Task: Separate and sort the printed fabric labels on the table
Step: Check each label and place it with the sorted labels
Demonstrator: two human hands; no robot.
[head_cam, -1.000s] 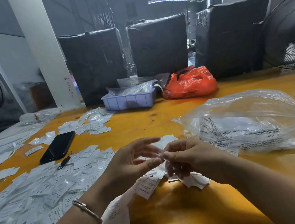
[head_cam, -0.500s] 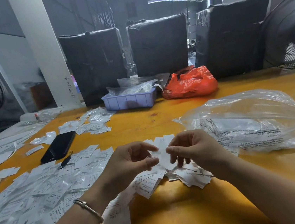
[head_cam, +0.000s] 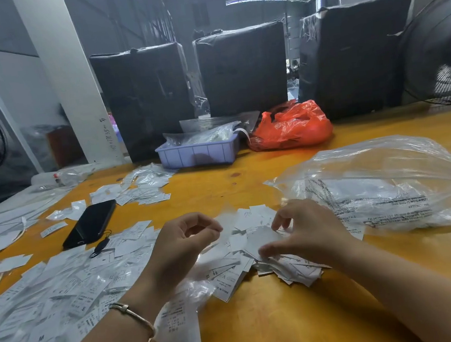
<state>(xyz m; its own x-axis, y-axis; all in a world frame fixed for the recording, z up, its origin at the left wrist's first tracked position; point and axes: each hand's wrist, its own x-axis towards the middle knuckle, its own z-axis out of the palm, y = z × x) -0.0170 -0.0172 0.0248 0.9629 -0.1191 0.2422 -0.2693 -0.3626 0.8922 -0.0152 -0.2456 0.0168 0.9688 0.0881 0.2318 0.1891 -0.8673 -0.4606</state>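
On the worktop's (head_cam: 264, 321) left, sorted labels (head_cam: 63, 287) spread out. At centre, the left hand (head_cam: 183, 243), grip curled, seems blurrily to pinch a label; the right hand (head_cam: 307, 231) pinches one (head_cam: 260, 238) over the unsorted pile (head_cam: 256, 254).

Both hands are lower now: a second ago they pinched one label together, raised above the pile. The right hand (head_cam: 307, 231) has dropped onto the label pile (head_cam: 258, 248), thumb and fingers reaching into the loose labels; whether it grips one is unclear through blur. The left hand (head_cam: 183, 240) has pulled apart from the right, fingers curled, thumb near a blurred white label (head_cam: 226, 224).
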